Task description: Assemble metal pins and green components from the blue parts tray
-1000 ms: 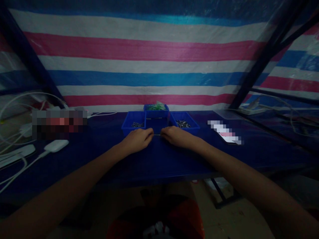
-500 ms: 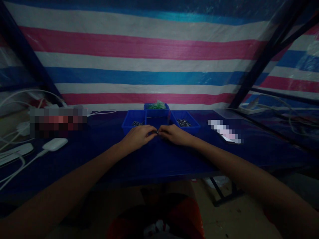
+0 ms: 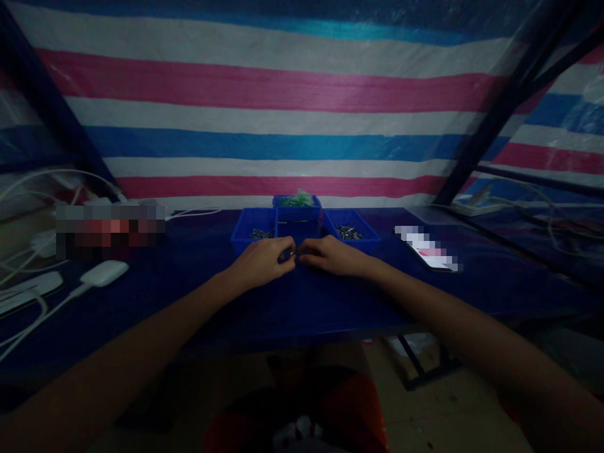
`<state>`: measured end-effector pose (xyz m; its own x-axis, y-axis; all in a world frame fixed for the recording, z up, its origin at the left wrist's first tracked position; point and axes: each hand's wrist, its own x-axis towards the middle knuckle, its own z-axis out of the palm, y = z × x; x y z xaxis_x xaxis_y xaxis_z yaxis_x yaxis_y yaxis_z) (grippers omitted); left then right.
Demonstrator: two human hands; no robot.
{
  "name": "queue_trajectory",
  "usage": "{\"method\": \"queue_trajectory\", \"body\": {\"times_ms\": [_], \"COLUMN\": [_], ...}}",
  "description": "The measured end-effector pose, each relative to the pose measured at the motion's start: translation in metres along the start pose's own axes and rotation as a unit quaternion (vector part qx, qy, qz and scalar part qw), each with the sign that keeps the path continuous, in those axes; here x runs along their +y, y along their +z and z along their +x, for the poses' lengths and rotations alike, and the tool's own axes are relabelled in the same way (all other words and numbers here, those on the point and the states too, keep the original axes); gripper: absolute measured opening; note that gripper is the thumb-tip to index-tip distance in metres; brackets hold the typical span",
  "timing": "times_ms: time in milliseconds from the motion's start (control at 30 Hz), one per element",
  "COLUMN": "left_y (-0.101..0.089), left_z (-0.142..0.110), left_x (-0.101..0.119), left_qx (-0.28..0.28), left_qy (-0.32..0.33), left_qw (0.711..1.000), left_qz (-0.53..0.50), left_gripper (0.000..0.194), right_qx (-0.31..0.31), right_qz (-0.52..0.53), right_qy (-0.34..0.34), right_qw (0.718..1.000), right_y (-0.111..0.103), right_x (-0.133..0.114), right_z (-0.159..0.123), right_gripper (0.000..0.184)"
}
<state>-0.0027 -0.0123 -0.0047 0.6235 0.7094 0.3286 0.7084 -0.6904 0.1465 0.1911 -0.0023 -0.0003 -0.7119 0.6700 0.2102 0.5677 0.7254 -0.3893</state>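
Observation:
Just in front of the blue bins, my left hand (image 3: 268, 258) is closed in a pinch, thumb and forefinger around a small shiny metal part (image 3: 293, 253). Its exact kind is too small to make out. My right hand (image 3: 330, 255) meets it from the other side, fingers curled and pinched at the part's right end. Beyond my left hand, a blue bin (image 3: 234, 231) contains small metal pieces (image 3: 259, 233). Behind my right hand, another blue bin (image 3: 372, 235) holds more slim metal pieces (image 3: 348, 232).
Between and behind these stands a blue bin (image 3: 297, 217) with green plastic bagging (image 3: 299, 199). A phone (image 3: 427, 248) lies to the right on the blue table (image 3: 292, 308). At left are a white charger (image 3: 104, 273) and cables. A striped tarp (image 3: 283, 88) hangs behind.
My fingertips have shifted slightly left with the small metal part. The left thumb has dropped away from the forefinger a little, and the right fingers have loosened slightly.

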Motion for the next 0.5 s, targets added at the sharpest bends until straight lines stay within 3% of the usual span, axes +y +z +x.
{"method": "queue_trajectory", "body": {"times_ms": [167,500], "left_y": [-0.0007,0.0037], "left_z": [0.0006,0.0006], "left_x": [-0.0002,-0.0048], "left_qx": [-0.021,-0.033], "left_qy": [-0.036,-0.012], "left_qw": [0.999,0.998], "left_qz": [0.035,0.046], "left_gripper": [0.018,0.016], "right_qx": [-0.002,-0.017], "right_qz": [-0.002,-0.082], "right_qy": [-0.001,-0.02], "right_qw": [1.0,0.996], "right_y": [-0.0053,-0.0051], "right_x": [-0.0014,0.0009], "right_z": [-0.0017,-0.0023], "right_gripper": [0.022,0.016]}}
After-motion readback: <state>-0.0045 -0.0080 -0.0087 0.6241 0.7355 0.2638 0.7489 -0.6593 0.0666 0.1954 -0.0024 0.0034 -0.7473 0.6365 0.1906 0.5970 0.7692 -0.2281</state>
